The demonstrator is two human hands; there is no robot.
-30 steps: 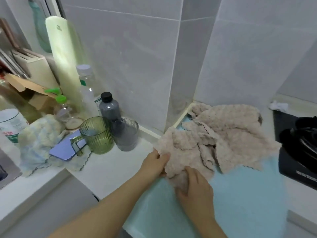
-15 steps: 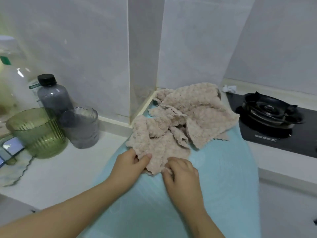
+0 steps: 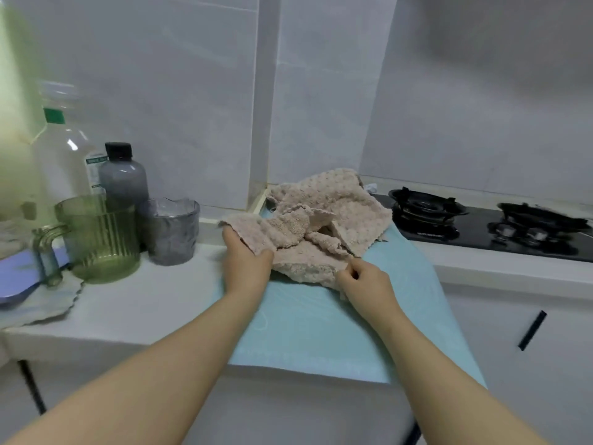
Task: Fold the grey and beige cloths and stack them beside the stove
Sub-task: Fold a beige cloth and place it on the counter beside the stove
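On the pale blue mat (image 3: 321, 332) at the counter's corner, the crumpled beige cloth (image 3: 324, 229) is being opened out, which looks like the step before any fold. Its near-left corner is being gripped by the left hand (image 3: 247, 261), and its near edge is being pinched by the right hand (image 3: 365, 281). The bulk is lying bunched at twelve to one o'clock from both grips, with the stove (image 3: 481, 226) at three o'clock of it. Next, the held edges probably need drawing apart and flattening. No grey cloth can be clearly made out.

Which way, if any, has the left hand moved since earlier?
Yes. The left hand, gripping the beige cloth, moved back along the blue mat's left edge toward the wall, nearer the grey cup.
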